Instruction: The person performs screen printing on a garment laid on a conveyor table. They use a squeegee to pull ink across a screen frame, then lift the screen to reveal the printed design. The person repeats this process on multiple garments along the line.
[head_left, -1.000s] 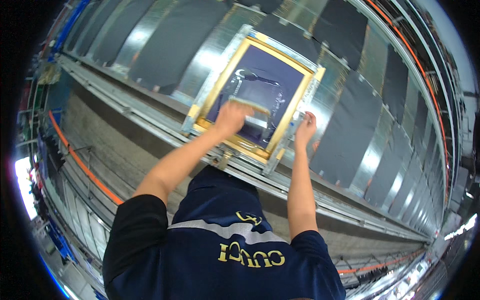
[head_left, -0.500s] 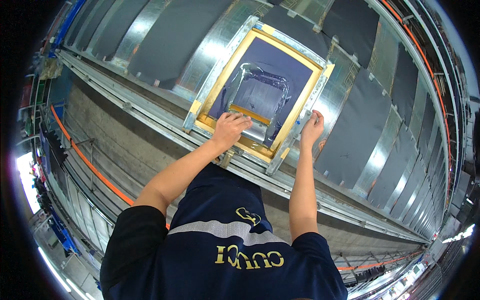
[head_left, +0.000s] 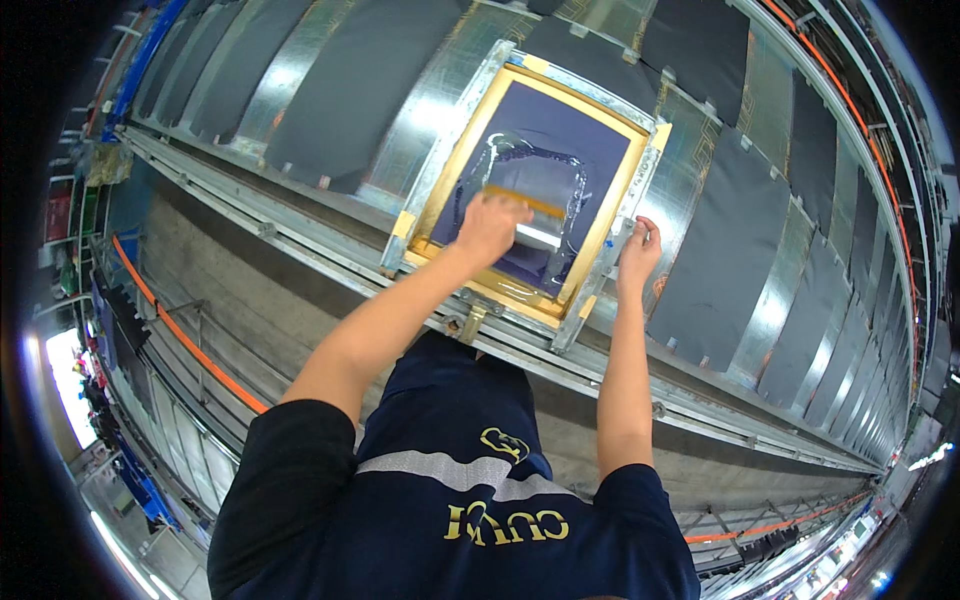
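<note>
My left hand (head_left: 490, 230) grips a squeegee (head_left: 543, 207) with an amber strip and a shiny metal-looking lower part. The squeegee lies across the dark purple mesh (head_left: 555, 115) of a screen printing frame (head_left: 637, 190), whose inner border is yellow. Clear, glossy ink (head_left: 580, 185) forms a wet outline on the mesh around and beyond the squeegee. Beside the frame's right edge, my right hand (head_left: 638, 262) is raised with its fingers curled in toward the thumb. Whatever those fingers hold, if anything, is hidden.
The frame rests on a long table (head_left: 420, 110) lined with dark fabric panels (head_left: 720, 250) and shiny metal strips. A metal rail (head_left: 290, 250) runs along the table's near edge, in front of my body. An orange pipe (head_left: 185, 335) runs at the lower left.
My left hand has pushed the squeegee away from me, up the mesh from the frame's near end. The right hand stays beside the frame's right edge. The view has shifted slightly.
</note>
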